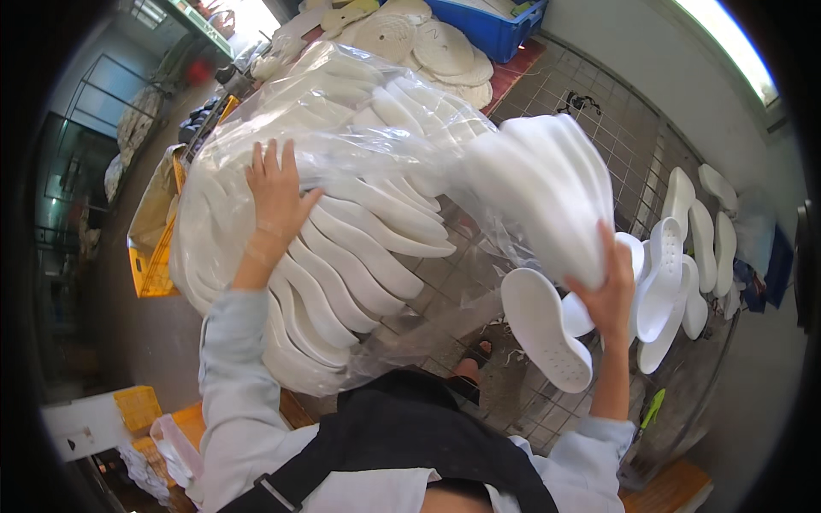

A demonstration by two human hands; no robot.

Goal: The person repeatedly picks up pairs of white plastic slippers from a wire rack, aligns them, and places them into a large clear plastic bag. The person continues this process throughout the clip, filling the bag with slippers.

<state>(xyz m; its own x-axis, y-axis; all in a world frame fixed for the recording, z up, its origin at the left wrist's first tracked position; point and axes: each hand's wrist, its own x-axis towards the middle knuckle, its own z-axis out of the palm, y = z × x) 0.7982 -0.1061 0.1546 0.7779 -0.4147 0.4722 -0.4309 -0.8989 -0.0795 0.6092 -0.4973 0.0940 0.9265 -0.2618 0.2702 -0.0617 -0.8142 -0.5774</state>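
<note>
A big clear plastic bag (222, 158) bulges with rows of white shoe soles (346, 261). My left hand (280, 201) lies on it with the fingers spread, pressing on the film over the soles. On the right, my right hand (609, 286) is closed round the near end of a stack of white soles (543, 184), smeared by motion. The far left side of this stack touches or overlaps the bag's film. Just below the stack is a loose white sole (547, 329) with small holes at one end. Another sole (660, 278) stands tilted beside my right hand.
More white soles (701, 244) are spread along the right. Round off-white pads (445, 47) are piled at the back, near a blue crate (500, 30). A yellow crate (154, 269) stands left of the bag. A bright green tool (653, 408) lies at the lower right.
</note>
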